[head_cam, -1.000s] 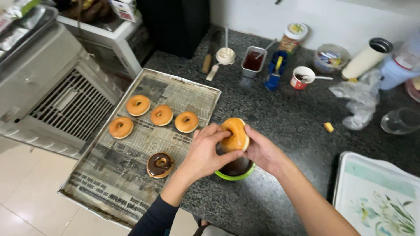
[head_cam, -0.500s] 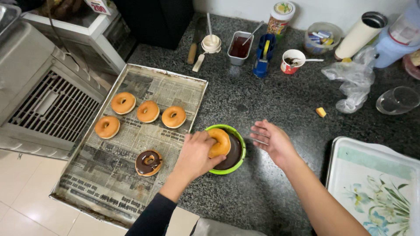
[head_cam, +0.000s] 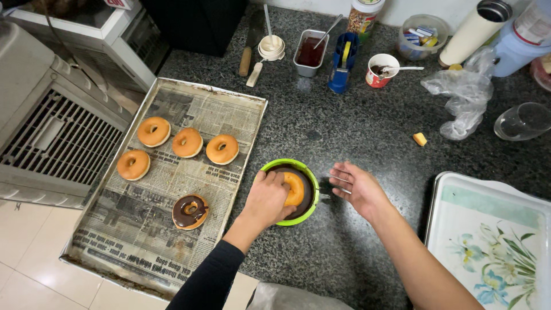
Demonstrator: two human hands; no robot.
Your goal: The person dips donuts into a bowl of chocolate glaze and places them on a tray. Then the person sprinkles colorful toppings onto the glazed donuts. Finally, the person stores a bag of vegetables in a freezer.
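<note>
Doughnut [head_cam: 295, 189] sits pressed into the green bowl [head_cam: 310, 172] of chocolate, gripped by the left hand [head_cam: 268, 198]. Right hand [head_cam: 357, 188] hovers open and empty beside it. One glazed doughnut [head_cam: 190, 211] lies on the tray [head_cam: 252, 103]; four plain doughnuts [head_cam: 187, 142] wait.

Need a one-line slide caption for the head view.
Left hand presses a doughnut into a green bowl of chocolate; right hand hovers open beside it.

A glossy green plastic bowl [head_cam: 310, 208] of shiny dark glaze sits on the speckled, polished stone counter [head_cam: 373, 126], beside a dull metal tray [head_cam: 261, 123] lined with matt, stained newspaper [head_cam: 138, 229].
</note>
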